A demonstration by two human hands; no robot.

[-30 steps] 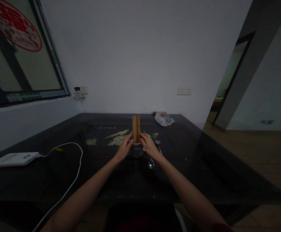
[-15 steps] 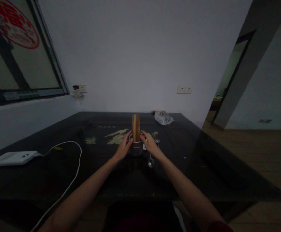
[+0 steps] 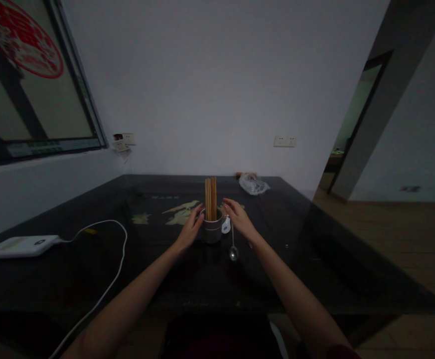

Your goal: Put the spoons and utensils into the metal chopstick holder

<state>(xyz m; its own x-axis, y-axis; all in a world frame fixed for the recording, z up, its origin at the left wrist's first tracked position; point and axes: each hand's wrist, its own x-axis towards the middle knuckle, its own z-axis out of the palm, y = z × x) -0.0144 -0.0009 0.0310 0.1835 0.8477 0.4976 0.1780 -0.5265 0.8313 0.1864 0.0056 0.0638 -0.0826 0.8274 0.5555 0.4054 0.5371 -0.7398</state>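
A small round metal cup [image 3: 213, 232] stands on the dark table [image 3: 71, 279], with a bundle of wooden chopsticks [image 3: 211, 198] upright in it. My left hand [image 3: 191, 229] is curled against the cup's left side. My right hand [image 3: 239, 218] hovers just right of the cup, off it, with its fingers spread. A metal spoon [image 3: 233, 247] lies on the table below my right hand, and a small white object [image 3: 226, 225] sits between the cup and that hand.
A white flat device [image 3: 19, 246] with a white cable [image 3: 118, 259] lies at the table's left. A crumpled clear plastic bag [image 3: 253, 184] sits at the far edge near the wall. An open doorway is on the right.
My right hand has come off the cup and moved a little to the right, opening. This uncovers the white object and more of the spoon. My left hand stays on the cup.
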